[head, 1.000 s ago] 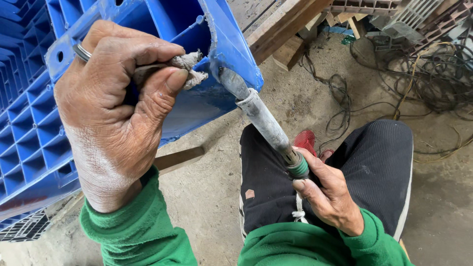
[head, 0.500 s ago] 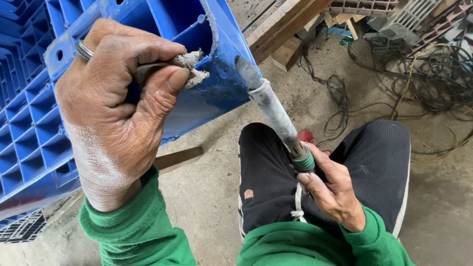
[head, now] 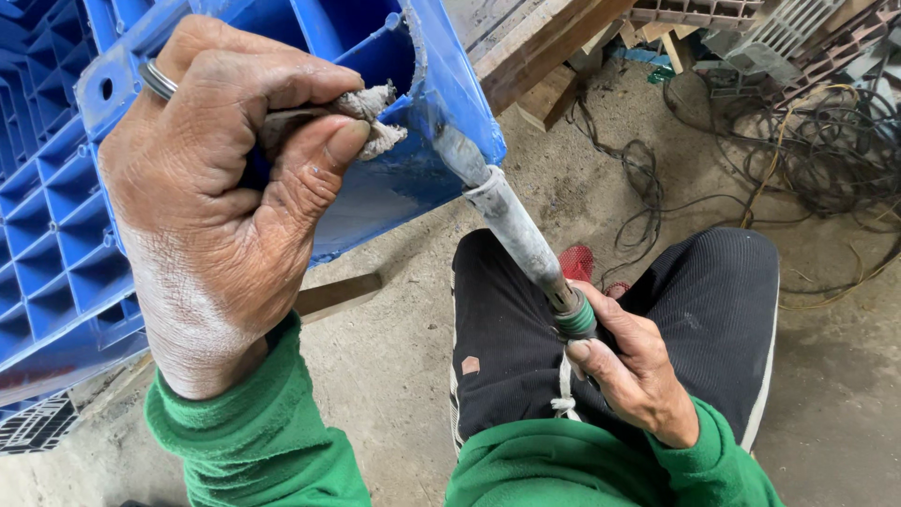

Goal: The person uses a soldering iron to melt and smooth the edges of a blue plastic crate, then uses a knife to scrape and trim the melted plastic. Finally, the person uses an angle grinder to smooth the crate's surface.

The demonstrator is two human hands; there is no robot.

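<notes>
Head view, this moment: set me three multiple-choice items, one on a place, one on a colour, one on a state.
1. Where does the tip of the rod-shaped tool rest?
A. on the concrete floor
B. against the edge of the blue plastic pallet
C. on the tangled cables

2. What colour are the sleeves?
A. green
B. red
C. grey

3. What is the left hand doing?
A. lying flat and open
B. pinching a grey scrap in a closed grip
C. holding the tool's handle

Answers: 1 B, the tip meets the pallet's corner edge. 2 A, both cuffs are green. 3 B, thumb and fingers close on the scrap, while the right hand holds the handle.
</notes>
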